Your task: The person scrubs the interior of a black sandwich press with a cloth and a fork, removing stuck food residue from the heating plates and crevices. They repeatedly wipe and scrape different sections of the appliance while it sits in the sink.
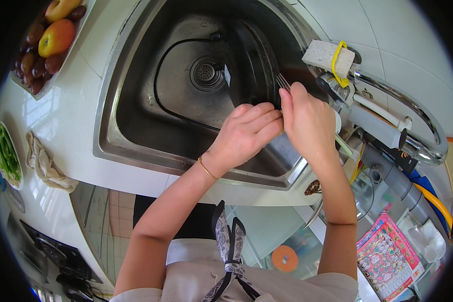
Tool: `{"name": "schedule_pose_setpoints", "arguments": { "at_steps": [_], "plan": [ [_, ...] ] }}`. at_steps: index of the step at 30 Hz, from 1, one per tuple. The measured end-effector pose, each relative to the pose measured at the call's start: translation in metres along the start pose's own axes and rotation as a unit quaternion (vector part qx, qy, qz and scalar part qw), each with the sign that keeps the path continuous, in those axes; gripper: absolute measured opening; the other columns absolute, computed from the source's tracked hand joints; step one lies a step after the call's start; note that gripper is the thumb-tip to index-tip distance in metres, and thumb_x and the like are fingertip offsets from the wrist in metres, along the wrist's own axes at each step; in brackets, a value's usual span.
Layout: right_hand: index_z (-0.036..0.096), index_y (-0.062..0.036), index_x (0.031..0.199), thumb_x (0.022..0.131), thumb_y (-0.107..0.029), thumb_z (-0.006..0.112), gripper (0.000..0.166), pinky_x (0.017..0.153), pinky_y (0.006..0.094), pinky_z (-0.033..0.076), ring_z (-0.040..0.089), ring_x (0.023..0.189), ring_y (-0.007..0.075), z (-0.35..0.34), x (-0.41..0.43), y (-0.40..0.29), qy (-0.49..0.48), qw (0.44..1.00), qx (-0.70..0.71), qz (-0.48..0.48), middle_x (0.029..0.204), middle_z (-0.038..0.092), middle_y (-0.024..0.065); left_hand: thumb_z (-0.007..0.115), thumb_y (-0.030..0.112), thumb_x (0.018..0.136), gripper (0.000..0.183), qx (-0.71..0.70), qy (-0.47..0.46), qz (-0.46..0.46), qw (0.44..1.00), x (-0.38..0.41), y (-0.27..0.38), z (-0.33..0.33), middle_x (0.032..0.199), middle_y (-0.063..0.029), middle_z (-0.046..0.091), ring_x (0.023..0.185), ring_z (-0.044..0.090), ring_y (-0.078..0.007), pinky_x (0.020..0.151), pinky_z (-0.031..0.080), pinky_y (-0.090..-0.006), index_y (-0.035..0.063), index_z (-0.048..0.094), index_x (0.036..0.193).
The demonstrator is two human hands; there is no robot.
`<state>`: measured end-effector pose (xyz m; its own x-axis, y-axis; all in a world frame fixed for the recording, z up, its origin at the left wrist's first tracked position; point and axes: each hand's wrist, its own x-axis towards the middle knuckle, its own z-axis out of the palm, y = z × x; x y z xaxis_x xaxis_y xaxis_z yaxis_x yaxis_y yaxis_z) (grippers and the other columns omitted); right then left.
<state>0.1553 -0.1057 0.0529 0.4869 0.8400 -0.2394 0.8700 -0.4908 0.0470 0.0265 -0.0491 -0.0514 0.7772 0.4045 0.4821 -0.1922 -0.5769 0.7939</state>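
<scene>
My right hand [307, 117] is closed around a metal fork [283, 82], whose tines stick out past the thumb and forefinger. My left hand [251, 130] is curled against it, fingertips meeting the right fingers; whatever lies inside the left fingers is hidden. Both hands are above the near right part of a stainless steel sink [136, 153]. Just beyond them a black round vessel [249, 64], perhaps an electric pan, is tipped on its side in the basin. A black cord [156, 75] curves over the basin floor beside the drain strainer [205, 71].
A chrome faucet [430, 117] arches at the right, near a pale sponge block [326, 56] with a yellow band. Fruit fills a tray [66, 73] at upper left. A crumpled cloth [47, 162] and a plate of green vegetables [8, 154] are on the left counter.
</scene>
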Motion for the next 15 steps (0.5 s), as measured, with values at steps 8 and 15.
{"name": "schedule_pose_setpoints", "arguments": {
  "at_steps": [8,15],
  "plan": [
    [0.054,-0.0040,0.081,0.103,-0.024,0.054,0.030,0.054,0.0468,0.053,0.068,0.059,0.0391,-0.004,0.022,0.000,-0.031,0.999,0.010,0.021,0.064,0.066,0.0192,0.066,0.012,0.079,0.029,-0.002,-0.022,0.009,1.000,-0.003,0.001,0.001,0.113,-0.0027,0.066,0.112,0.061,-0.0191,0.087,0.047,-0.0329,0.0098,0.067,0.108],
    [0.056,-0.0021,0.083,0.104,-0.026,0.052,0.032,0.058,0.0501,0.054,0.068,0.064,0.0415,0.001,0.041,0.006,-0.036,0.999,0.033,0.023,0.067,0.066,0.0214,0.073,0.009,0.078,0.026,-0.011,-0.018,0.005,1.000,-0.003,0.003,0.002,0.108,-0.0004,0.068,0.106,0.064,-0.0168,0.080,0.045,-0.0307,0.0114,0.069,0.104]
  ]
}}
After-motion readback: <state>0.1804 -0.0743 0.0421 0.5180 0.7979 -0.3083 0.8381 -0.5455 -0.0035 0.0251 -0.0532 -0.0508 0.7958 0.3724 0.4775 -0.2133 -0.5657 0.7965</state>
